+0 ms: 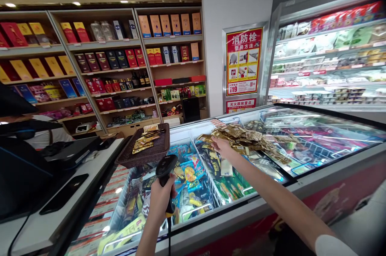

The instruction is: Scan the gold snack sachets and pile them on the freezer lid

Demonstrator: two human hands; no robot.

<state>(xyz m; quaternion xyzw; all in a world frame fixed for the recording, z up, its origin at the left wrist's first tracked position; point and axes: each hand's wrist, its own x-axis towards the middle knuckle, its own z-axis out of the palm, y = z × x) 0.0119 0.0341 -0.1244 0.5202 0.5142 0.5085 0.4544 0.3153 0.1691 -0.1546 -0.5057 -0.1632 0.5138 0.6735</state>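
My left hand [161,199] is closed around the handle of a black barcode scanner [165,167], held over the glass-topped chest freezer [211,224]. My right hand [221,146] reaches forward onto the freezer lid and pinches one of several small gold-brown packets [250,137] heaped there. A dark woven basket [144,149] with a few of the same packets rests on the freezer's left edge, just beyond the scanner.
A white checkout counter [45,224] with a black screen [18,171] and a dark phone-like device [64,199] lies at left. Wall shelves of boxed goods [114,62] stand behind. A refrigerated display case [328,58] is at right, beside a red notice [243,62].
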